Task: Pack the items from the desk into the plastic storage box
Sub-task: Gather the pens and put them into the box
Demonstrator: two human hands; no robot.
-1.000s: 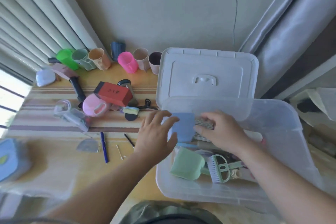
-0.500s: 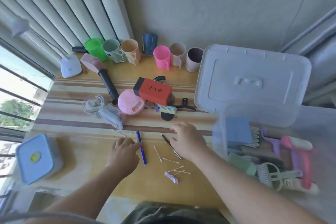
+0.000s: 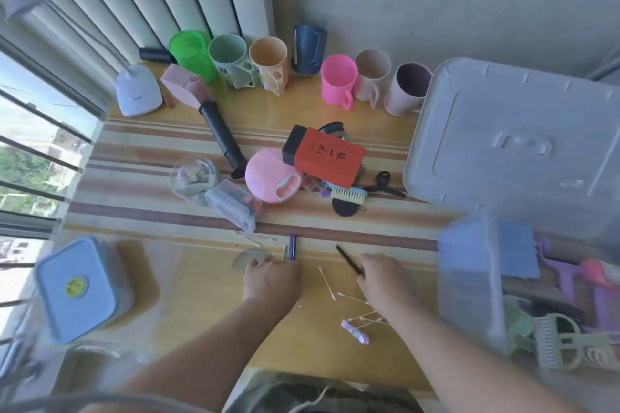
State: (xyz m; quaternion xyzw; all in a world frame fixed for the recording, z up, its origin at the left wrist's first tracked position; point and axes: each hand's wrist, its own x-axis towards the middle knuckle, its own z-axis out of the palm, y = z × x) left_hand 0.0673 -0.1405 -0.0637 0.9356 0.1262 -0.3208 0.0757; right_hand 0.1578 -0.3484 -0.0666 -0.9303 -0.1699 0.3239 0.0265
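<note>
desk (image 3: 188, 282): we see a yellow wooden top with striped bands, set against a grey wall.
left hand (image 3: 271, 278): our fingers curl down onto the blue pen (image 3: 292, 246), left of the storage box (image 3: 469, 282); grip we cannot tell.
right hand (image 3: 385, 278): nearer the box, pinching the black pen (image 3: 347, 256).
cotton swabs (image 3: 327, 278): scattered between our hands.
box: at the desk's right edge, open, combs inside.

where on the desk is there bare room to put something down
Bare desk lies between the blue-lidded container and the left hand. Crowded: around the red box, and the cotton swabs by the right hand.
</note>
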